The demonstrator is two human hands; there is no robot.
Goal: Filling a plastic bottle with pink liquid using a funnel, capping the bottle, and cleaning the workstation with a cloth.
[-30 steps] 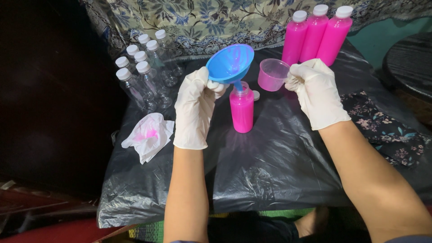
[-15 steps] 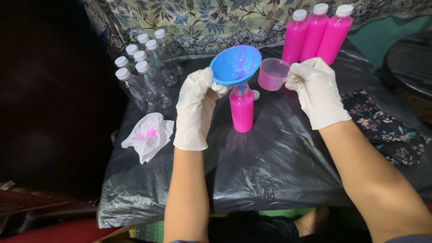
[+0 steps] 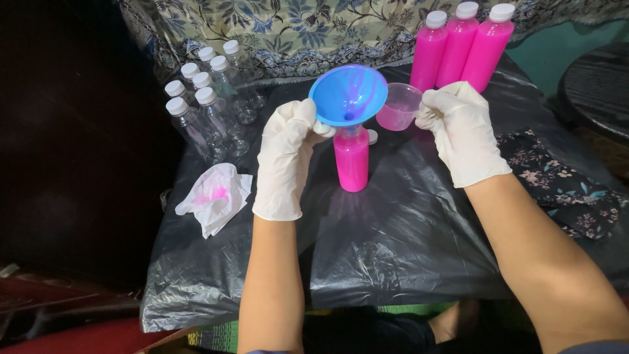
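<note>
- Over at 9 o'clock, a bunch of empty clear bottles (image 3: 208,108) with white caps sit bunched together, parked out of the way of the pouring spot.
- Just below them, around 8 o'clock, there's a crumpled white tissue (image 3: 214,197) with a pink stain, handy for wiping drips I'd guess.
- The left hand (image 3: 285,157), in a white glove, pinches the rim of the blue funnel (image 3: 348,94) so it stays put.
- The funnel's spout sits in the neck of the pink bottle (image 3: 351,160), which stands upright dead centre on the black plastic sheet (image 3: 406,242).
- At 1 o'clock of the funnel, the gloved right hand (image 3: 462,131) grips a small clear cup (image 3: 399,108) held close beside the rim; it looks nearly empty, hard to tell.
- Three capped full pink bottles (image 3: 460,44) stand at 1 o'clock, grouped apart.
</note>
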